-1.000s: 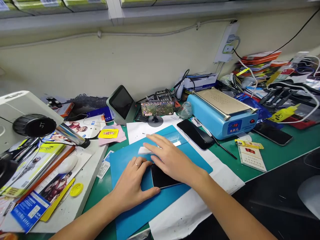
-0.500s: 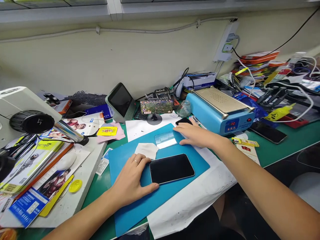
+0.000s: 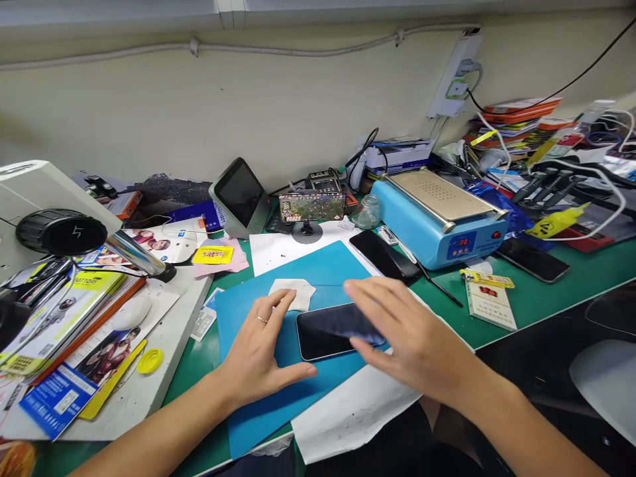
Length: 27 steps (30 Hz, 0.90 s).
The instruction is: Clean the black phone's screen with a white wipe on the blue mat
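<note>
A smartphone (image 3: pixel 322 334) with a dark screen lies face up on the blue work mat (image 3: pixel 258 414). My left hand (image 3: pixel 263 354) is open around its left end, the thumb just below its near edge. The fingertips of that hand are by a folded white wipe (image 3: pixel 301 295). Above the phone's right end is my right hand (image 3: pixel 405 334), somewhat blurred, with fingers stretched and thumb apart; I see nothing held in it. A thin dark line shows on the mat behind the phone, and I cannot tell whether it is the edge of the clear glass sheet.
Behind the mat, a phone on a stand (image 3: pixel 312 208) shows a game. A blue heating plate machine (image 3: pixel 437 222) is at the right, near another dark phone (image 3: pixel 385 257) and a cigarette pack (image 3: pixel 491 305). To the left stand a microscope (image 3: pixel 64 228) and stacked boxes (image 3: pixel 74 318).
My right hand has left the clear glass sheet and come nearer, over the phone's right end. My left hand has stayed by the phone, its fingers slightly raised.
</note>
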{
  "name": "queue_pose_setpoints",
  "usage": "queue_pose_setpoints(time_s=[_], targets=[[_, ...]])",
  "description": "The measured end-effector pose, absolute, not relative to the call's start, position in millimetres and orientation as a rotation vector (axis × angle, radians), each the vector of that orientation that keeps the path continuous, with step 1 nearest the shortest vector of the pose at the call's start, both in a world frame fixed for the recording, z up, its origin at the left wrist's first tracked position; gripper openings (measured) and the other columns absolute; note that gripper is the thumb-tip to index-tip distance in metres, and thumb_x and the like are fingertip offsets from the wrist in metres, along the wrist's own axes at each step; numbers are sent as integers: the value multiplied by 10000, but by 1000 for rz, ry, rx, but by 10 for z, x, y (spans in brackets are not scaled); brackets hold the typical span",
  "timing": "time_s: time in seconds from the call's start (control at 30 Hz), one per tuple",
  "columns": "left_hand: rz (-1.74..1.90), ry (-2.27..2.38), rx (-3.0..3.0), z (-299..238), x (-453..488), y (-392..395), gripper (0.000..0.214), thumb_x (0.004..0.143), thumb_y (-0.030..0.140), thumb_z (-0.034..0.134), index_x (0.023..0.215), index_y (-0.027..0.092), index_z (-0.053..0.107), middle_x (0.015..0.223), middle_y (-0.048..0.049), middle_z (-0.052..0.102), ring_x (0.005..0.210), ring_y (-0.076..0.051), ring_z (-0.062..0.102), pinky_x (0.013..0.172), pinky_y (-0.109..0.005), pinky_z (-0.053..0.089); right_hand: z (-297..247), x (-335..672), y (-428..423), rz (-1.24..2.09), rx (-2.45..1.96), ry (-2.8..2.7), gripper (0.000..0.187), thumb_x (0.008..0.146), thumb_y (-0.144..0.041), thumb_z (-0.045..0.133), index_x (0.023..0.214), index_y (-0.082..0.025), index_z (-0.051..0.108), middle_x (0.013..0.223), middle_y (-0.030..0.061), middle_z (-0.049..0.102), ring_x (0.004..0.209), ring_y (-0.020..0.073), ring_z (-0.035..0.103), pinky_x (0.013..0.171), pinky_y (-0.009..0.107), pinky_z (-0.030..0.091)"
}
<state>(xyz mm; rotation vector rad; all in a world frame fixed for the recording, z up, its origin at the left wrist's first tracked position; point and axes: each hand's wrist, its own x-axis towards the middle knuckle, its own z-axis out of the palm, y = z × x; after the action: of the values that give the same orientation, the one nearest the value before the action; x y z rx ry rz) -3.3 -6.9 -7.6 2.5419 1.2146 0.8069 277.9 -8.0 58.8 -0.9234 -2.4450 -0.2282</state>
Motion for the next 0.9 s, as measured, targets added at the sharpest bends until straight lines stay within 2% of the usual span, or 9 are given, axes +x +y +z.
queue_pose_setpoints(time_s=[0.1, 0.23, 0.33, 0.4, 0.43, 0.5, 0.7, 0.8, 0.9], targets=[[926, 1100, 2641, -68, -34, -83, 987, 919, 641, 636, 1629, 194, 114, 1551, -214, 355, 1388, -380, 415, 1102, -525, 415, 675, 2544, -238, -251, -779, -2484, 543, 894, -191, 663, 1407, -67, 537, 1384, 181, 620, 1256, 309, 560, 1060, 459, 527], [1044, 997, 2709, -50, -53, -86, 803, 957, 519, 650, 1585, 196, 266, 1401, -173, 554, 1273, -334, 518, 1060, -492, 422, 677, 2389, -366, -209, -639, -2449, 603, 849, -102, 701, 1426, -115, 522, 1397, 162, 614, 1304, 296, 548, 1103, 448, 500], [1109, 949, 2684, -28, -72, -79, 695, 958, 545, 638, 1509, 215, 372, 1265, -130, 653, 1154, -304, 582, 968, -459, 460, 603, 2375, -409, -54, -610, -2394, 851, 869, -116, 706, 1592, -158, 260, 1505, 172, 514, 1427, 275, 453, 1141, 444, 469], [1126, 953, 2617, -13, -78, -75, 720, 917, 626, 656, 1466, 231, 410, 1243, -119, 664, 1131, -302, 594, 946, -450, 482, 528, 2366, -412, 105, -675, -2333, 983, 914, -242, 703, 1632, -145, 39, 1593, 212, 392, 1503, 269, 352, 1160, 439, 449], [1136, 961, 2573, -10, -79, -74, 740, 893, 669, 660, 1448, 239, 424, 1239, -116, 663, 1126, -303, 598, 948, -451, 493, 486, 2354, -406, 177, -730, -2303, 1012, 929, -310, 693, 1630, -127, -13, 1619, 229, 344, 1526, 268, 311, 1168, 435, 439], [1138, 960, 2512, -17, -77, -75, 767, 867, 737, 630, 1428, 248, 443, 1244, -120, 648, 1132, -307, 601, 960, -458, 511, 404, 2311, -385, 257, -823, -2282, 986, 936, -399, 674, 1625, -102, 34, 1633, 231, 326, 1545, 264, 267, 1192, 438, 406], [1136, 900, 2536, -131, -82, -62, 821, 863, 761, 605, 1464, 239, 404, 1236, -142, 624, 1126, -328, 595, 921, -483, 551, 297, 2125, -327, 259, -813, -2351, 792, 910, -445, 695, 1530, -99, 343, 1547, 153, 501, 1537, 253, 286, 1248, 471, 318], [1153, 863, 2533, -164, -87, -48, 842, 863, 741, 626, 1485, 228, 384, 1223, -138, 633, 1138, -333, 589, 939, -492, 552, 287, 2034, -323, 236, -770, -2302, 710, 936, -370, 668, 1511, -80, 368, 1494, 169, 555, 1498, 248, 369, 1236, 469, 343], [1146, 842, 2526, -139, -84, -42, 870, 863, 749, 617, 1506, 222, 362, 1290, -150, 617, 1232, -358, 560, 1008, -518, 523, 275, 1972, -317, 218, -679, -2195, 736, 926, -290, 657, 1547, -81, 322, 1443, 193, 591, 1438, 264, 462, 1183, 484, 421]])
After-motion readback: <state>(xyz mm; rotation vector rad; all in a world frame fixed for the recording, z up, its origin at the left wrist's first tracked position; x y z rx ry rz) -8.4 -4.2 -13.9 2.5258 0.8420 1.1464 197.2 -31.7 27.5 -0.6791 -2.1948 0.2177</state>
